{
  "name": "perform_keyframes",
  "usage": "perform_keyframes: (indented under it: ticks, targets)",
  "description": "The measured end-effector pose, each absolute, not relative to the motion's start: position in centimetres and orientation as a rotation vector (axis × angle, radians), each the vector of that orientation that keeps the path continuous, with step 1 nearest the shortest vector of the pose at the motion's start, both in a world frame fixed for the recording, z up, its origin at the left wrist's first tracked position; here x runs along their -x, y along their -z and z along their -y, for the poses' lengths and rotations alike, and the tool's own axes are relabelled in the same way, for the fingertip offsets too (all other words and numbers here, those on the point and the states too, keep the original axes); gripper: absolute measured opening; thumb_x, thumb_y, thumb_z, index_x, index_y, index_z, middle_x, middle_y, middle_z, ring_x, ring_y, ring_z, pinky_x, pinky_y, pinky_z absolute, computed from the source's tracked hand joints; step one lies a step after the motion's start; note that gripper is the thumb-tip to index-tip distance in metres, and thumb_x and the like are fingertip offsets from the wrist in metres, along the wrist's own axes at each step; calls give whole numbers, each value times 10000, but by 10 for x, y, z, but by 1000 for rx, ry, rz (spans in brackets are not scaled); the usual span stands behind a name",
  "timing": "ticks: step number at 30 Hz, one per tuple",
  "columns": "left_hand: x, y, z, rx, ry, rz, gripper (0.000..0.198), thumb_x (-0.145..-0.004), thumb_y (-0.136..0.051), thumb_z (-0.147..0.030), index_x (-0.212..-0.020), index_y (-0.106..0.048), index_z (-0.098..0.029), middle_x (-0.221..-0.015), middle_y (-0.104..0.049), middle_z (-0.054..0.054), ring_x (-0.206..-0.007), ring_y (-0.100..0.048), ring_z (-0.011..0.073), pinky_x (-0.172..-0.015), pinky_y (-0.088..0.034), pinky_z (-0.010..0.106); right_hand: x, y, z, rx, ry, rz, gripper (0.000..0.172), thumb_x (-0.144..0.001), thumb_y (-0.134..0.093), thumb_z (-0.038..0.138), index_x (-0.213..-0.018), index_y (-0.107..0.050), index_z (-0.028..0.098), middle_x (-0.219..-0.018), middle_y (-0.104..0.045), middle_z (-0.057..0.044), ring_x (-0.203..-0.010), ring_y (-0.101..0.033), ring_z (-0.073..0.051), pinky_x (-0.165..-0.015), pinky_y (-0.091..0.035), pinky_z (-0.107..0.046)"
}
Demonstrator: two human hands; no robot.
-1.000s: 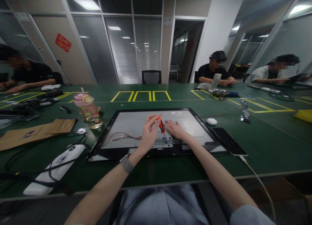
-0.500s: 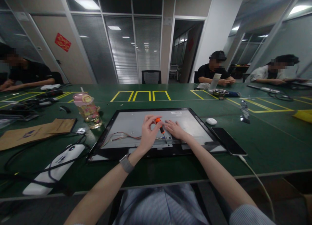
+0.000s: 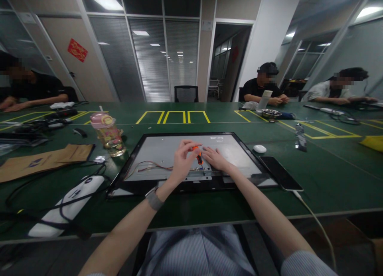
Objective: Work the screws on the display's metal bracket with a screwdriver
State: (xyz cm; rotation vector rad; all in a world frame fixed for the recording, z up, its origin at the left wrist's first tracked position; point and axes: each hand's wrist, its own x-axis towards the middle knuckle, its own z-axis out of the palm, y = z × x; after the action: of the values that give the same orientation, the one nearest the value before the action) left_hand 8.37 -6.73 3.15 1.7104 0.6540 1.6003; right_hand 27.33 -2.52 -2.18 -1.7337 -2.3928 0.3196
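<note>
My left hand (image 3: pixel 184 159) grips an orange and black screwdriver (image 3: pixel 198 157) by its handle. The screwdriver tilts, its shaft pointing down at a small metal bracket (image 3: pixel 196 174) near the front edge of a flat display panel (image 3: pixel 155 148). Whether the tip sits in a screw is too small to tell. Beside it, my right hand (image 3: pixel 216 158) lies flat with fingers stretched out on the panel's grey metal back. Thin coloured wires (image 3: pixel 149 165) run across the panel to the left of my left hand. The panel has a black frame and lies on the green table (image 3: pixel 329 176).
A pink-lidded bottle (image 3: pixel 107 134), a brown paper bag (image 3: pixel 44 162) and a white device (image 3: pixel 70 206) with black cables are on the left. Right of the panel lie a phone (image 3: pixel 280 172) on a cable and a white case (image 3: pixel 259 148). Several people sit across the table.
The fingers of my left hand have shifted slightly around the screwdriver's handle, and its angle differs a little. My right hand stays in place on the panel.
</note>
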Motion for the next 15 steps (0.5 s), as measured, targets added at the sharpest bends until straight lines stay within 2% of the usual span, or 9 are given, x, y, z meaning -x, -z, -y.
perform_keyframes:
  ticks: [4,9,12,15]
  targets:
    - [-83,-35,70,-1727,-1608,-669,189,-840,-610,-313,-952,-716,-203,-884,-557,39,-791,-573,129,-749,-483,256,-273,23,25,1743,-304,2388,479,-989,-211,382,-1420,-379,258,-1535,-274,-83,-1424,-188,-285,-1099,-141,-592]
    - [-82,-35,68,-1701,-1512,-565,266,-928,-462,-301,-1070,-665,-202,-968,-631,63,-936,-608,163,-882,-465,305,-274,24,24,1741,-295,2393,481,-990,-195,382,-1428,-361,271,-1536,-273,-73,-1427,-177,-276,-1100,-135,-592]
    - [-83,-33,67,-1726,-1525,-573,243,-892,-532,-328,-1031,-688,-203,-1003,-610,70,-968,-587,172,-872,-466,292,-274,24,23,1737,-316,2393,480,-991,-202,380,-1421,-376,255,-1537,-267,-80,-1427,-176,-282,-1100,-130,-596]
    - [-84,-34,67,-1757,-1583,-649,213,-837,-617,-332,-988,-712,-215,-941,-561,51,-889,-570,150,-799,-474,256,-274,24,24,1729,-319,2386,476,-991,-218,379,-1412,-393,245,-1532,-277,-93,-1423,-188,-292,-1097,-134,-601]
